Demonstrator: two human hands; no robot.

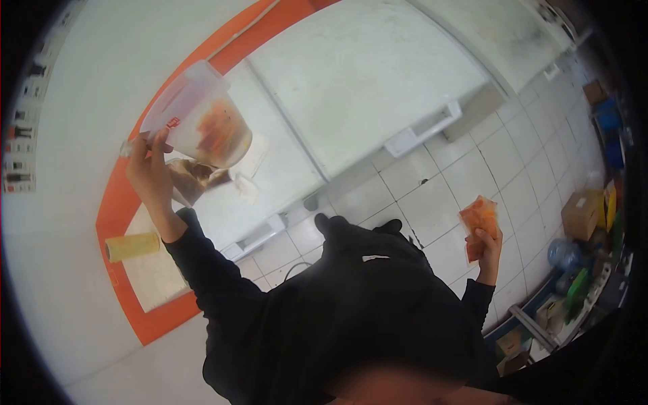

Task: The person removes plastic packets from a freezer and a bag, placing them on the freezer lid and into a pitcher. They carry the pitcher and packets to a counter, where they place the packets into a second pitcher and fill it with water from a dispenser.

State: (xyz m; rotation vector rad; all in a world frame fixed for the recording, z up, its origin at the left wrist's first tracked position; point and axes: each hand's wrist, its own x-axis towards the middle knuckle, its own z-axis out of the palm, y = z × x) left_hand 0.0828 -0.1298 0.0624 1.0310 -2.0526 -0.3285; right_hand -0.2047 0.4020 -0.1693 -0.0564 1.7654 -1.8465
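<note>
My left hand (150,172) grips the rim of a translucent plastic bucket (233,128), its thumb and fingers closed on the edge. The bucket is tilted, and orange-red pieces show through its wall. Just beneath it lies a brown-and-clear plastic packet (192,181) on the white surface. Out to the right, my right hand (489,251) is closed around a clear plastic packet (480,217) of orange-red contents, held above the floor.
A yellow roll (133,247) lies by the orange border (120,290) of the white chest freezer (364,74). White tiles (432,192) cover the floor. At far right stand a cardboard box (582,214), a blue water bottle (564,254) and cluttered shelving (533,327).
</note>
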